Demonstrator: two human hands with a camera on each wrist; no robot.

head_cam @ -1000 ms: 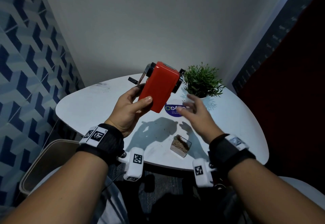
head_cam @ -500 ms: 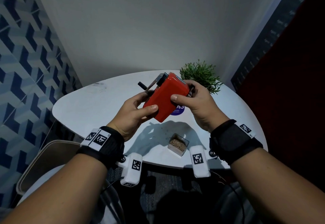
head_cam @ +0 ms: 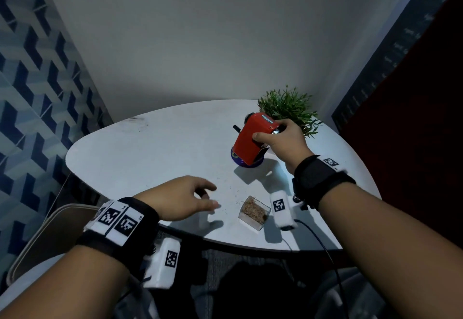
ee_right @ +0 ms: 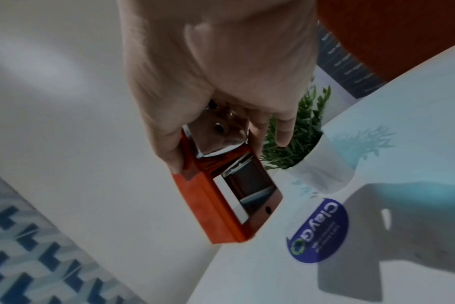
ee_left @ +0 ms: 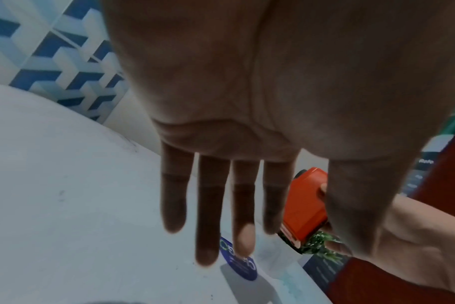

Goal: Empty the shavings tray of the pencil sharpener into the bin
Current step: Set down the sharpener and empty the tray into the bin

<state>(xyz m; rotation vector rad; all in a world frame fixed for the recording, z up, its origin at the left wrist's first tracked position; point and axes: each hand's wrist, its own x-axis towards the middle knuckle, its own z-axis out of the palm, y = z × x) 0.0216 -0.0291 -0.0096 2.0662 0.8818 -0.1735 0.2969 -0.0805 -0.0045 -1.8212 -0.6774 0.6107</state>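
My right hand (head_cam: 273,138) grips the red pencil sharpener (head_cam: 251,138) by its top end, holding it tilted over a blue round sticker (head_cam: 246,163) on the white table (head_cam: 150,153). The right wrist view shows the sharpener (ee_right: 218,205) with its tray slot empty. The clear shavings tray (head_cam: 254,212), full of brown shavings, sits on the table near the front edge. My left hand (head_cam: 198,198) hovers open to the left of the tray, holding nothing; its straight fingers (ee_left: 210,216) show in the left wrist view, with the sharpener (ee_left: 304,207) beyond them.
A small green potted plant (head_cam: 288,108) stands at the table's back right, just behind the sharpener. A grey bin (head_cam: 50,238) stands on the floor by the table's left front edge. Patterned blue tiles cover the left wall.
My left hand let go of the sharpener and dropped toward the table beside the tray. My right hand carried the sharpener right and down, over the blue sticker.
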